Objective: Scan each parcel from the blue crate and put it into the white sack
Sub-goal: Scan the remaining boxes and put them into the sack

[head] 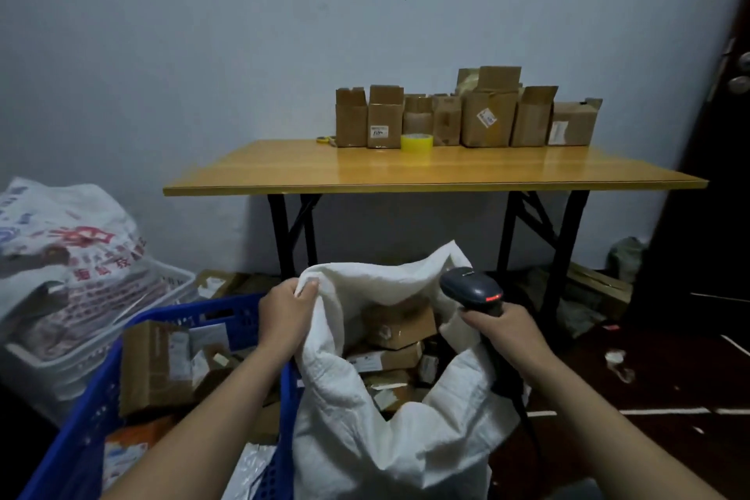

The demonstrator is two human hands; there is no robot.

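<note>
White woven cloth forms the sack, which stands on the floor between the two forearms with its mouth gaping upward. Brown cardboard parcels lie piled loosely inside it, just below both hands.

The left hand clutches the sack's left rim, its fingers curled round a bunch of the cloth and lifting it above the parcels. The right hand is wrapped round the handle of a dark scanner at the sack's right rim. The scanner's head, with its red window, rises over the opening. Whether this hand also pinches the cloth cannot be told. A black cable runs down from the scanner along the sack's right side.

The blue crate stands against the sack's left side, and the left forearm crosses its near corner. More boxes and packets lie in it, well below that hand.

Left of the crate, a white basket carries a printed plastic bag. Behind the sack, a wood-topped folding table bears a row of opened cartons and a yellow tape roll.
</note>
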